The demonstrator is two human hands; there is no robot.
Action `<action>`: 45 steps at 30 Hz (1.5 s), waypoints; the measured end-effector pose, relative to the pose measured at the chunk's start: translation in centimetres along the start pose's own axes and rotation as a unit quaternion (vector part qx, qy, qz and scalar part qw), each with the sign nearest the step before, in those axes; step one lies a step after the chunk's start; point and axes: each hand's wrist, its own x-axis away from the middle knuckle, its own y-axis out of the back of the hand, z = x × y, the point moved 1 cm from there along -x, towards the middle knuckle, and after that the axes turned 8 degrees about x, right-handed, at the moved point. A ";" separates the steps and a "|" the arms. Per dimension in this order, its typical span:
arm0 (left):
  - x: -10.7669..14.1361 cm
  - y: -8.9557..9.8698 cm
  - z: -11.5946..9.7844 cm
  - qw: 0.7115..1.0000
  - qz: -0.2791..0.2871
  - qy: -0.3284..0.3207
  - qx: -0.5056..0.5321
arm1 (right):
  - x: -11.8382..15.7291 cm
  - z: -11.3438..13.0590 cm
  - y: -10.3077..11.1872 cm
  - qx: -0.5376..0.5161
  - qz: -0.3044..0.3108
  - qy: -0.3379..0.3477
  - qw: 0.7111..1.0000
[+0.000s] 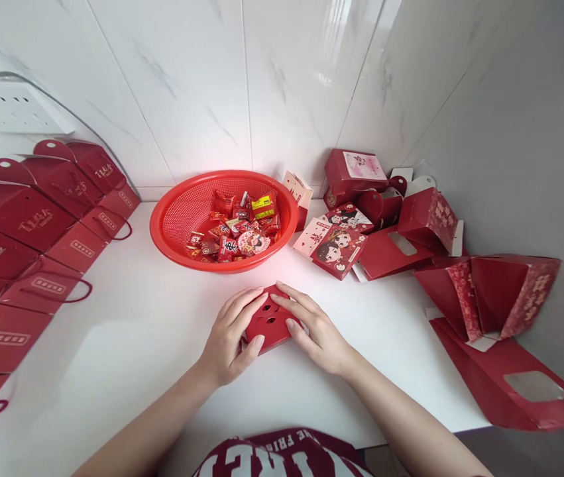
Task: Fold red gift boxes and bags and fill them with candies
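A small red box (272,331) with two dark holes in its top sits on the white table, between my hands. My left hand (232,334) rests on its left side, fingers on the top and thumb at the near edge. On the right side, my right hand (316,328) lies over the top with its fingertips near the back corner. Both hands hold the box. Behind it stands a red mesh basket (172,228) with several wrapped sweets (242,228) inside.
Rows of red boxes with cord handles (38,218) line the left. At the right lie patterned flat boxes (336,245), assembled red boxes (354,175) and an opened carton (500,377) reaching over the table's edge. A tiled wall (202,86) closes the back.
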 end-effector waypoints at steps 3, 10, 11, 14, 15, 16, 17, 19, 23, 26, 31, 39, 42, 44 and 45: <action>-0.2 -0.1 0.2 1.000 0.001 -0.002 0.005 | 0.0 0.0 -0.2 -0.008 0.004 -0.001 1.000; -0.8 3.2 1.6 0.999 0.031 -0.011 -0.007 | 0.9 0.7 -1.8 -0.062 0.024 -0.039 0.997; -0.7 4.4 1.6 1.000 0.013 0.000 -0.025 | 1.1 0.9 -1.9 -0.083 0.031 -0.026 0.996; -0.1 7.9 0.5 0.990 -0.116 0.041 -0.076 | 1.5 1.7 -2.2 -0.130 0.021 0.000 0.991; 0.1 8.7 -0.2 0.984 -0.150 0.048 -0.082 | 1.6 1.8 -2.2 -0.130 0.010 -0.002 0.991; 0.3 9.2 -1.0 0.981 -0.164 0.053 -0.085 | 1.7 1.9 -2.3 -0.123 -0.001 -0.006 0.992; 0.3 9.2 -1.8 0.982 -0.154 0.059 -0.090 | 1.7 1.9 -2.4 -0.114 -0.010 -0.009 0.993; 0.2 8.4 -3.2 0.986 -0.081 0.074 -0.129 | 1.7 1.7 -2.5 -0.100 -0.022 -0.010 0.995; 0.6 5.6 -4.0 0.966 0.056 0.098 -0.235 | 1.8 1.1 -2.8 -0.080 -0.033 0.002 0.996; 2.3 6.2 -2.9 0.957 0.080 0.099 -0.263 | 1.9 0.7 -3.0 -0.061 -0.035 0.000 0.998; 6.0 12.5 -1.9 0.933 -0.125 0.124 -0.315 | 2.3 0.4 -2.9 -0.042 -0.042 -0.008 0.998; 3.9 15.5 0.1 0.935 -0.058 0.221 -0.270 | 2.5 0.2 -2.8 -0.030 -0.032 -0.013 0.999; 3.4 14.5 3.2 0.932 0.044 0.244 -0.263 | 2.3 0.2 -2.7 -0.027 -0.036 -0.011 0.999; 3.3 14.2 4.8 0.931 0.070 0.253 -0.251 | 2.2 0.1 -2.6 -0.024 -0.038 -0.009 0.999; 3.2 14.3 5.2 0.930 0.078 0.262 -0.248 | 2.2 0.0 -2.6 -0.022 -0.038 -0.009 0.999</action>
